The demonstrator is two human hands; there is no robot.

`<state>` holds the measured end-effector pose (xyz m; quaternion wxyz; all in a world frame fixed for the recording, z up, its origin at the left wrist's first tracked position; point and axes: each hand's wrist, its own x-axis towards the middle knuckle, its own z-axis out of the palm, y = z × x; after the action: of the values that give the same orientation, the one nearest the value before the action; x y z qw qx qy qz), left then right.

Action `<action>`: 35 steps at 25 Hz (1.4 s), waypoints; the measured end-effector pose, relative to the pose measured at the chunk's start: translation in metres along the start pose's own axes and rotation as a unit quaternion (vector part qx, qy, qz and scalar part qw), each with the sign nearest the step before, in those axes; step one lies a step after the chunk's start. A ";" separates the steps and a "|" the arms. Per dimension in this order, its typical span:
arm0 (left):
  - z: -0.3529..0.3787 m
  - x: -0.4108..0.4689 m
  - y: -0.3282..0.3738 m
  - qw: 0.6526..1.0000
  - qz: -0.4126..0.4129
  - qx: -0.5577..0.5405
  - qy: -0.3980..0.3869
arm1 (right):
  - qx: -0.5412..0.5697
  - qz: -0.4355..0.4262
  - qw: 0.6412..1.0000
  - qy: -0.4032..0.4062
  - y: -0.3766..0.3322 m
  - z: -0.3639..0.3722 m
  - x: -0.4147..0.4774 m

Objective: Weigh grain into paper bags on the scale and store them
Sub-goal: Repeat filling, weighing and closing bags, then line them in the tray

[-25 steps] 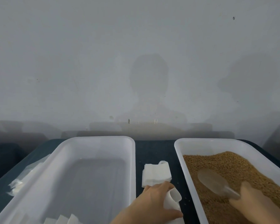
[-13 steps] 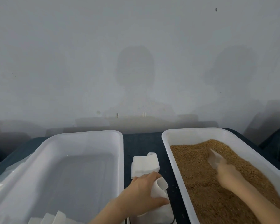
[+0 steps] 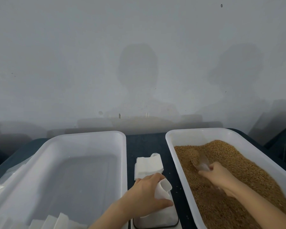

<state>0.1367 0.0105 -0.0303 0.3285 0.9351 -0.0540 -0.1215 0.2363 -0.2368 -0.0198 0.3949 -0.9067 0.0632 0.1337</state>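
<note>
While the left hand (image 3: 145, 194) grips an open white paper bag (image 3: 163, 189) around its upper part, thumb across the near side, the bag's base sits on the scale (image 3: 155, 226). The scale is a black-rimmed platform at the near edge, between the two tubs. Bag mouth is curled open, facing up and right.

Right hand (image 3: 220, 176) is wrapped round the handle of a clear plastic scoop (image 3: 201, 162). Scoop bowl points far-left, sits low in the grain (image 3: 238, 162) and carries a heap of it. Grain fills the right tub (image 3: 196, 130), piled higher toward the far end.

Left tub (image 3: 89, 134) holds several white bags (image 3: 59, 220) at its near end; can't tell what's in them.

Stack of flat paper bags (image 3: 149, 166) lies on the dark table (image 3: 144, 142) between the tubs, just beyond the left hand. Can't tell whether the knuckles touch its near edge. A few loose grains lie on the table right of the held bag. Crumpled clear plastic (image 3: 0, 187) sits left of the left tub.
</note>
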 end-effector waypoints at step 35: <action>-0.001 0.002 -0.003 1.000 0.014 -0.001 0.025 | -0.244 -0.189 0.949 0.063 0.004 -0.076 -0.060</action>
<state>0.1386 0.0128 -0.0317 0.3324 0.9367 -0.0590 -0.0932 0.1929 -0.2949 0.0445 0.1753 -0.9772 -0.1194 0.0104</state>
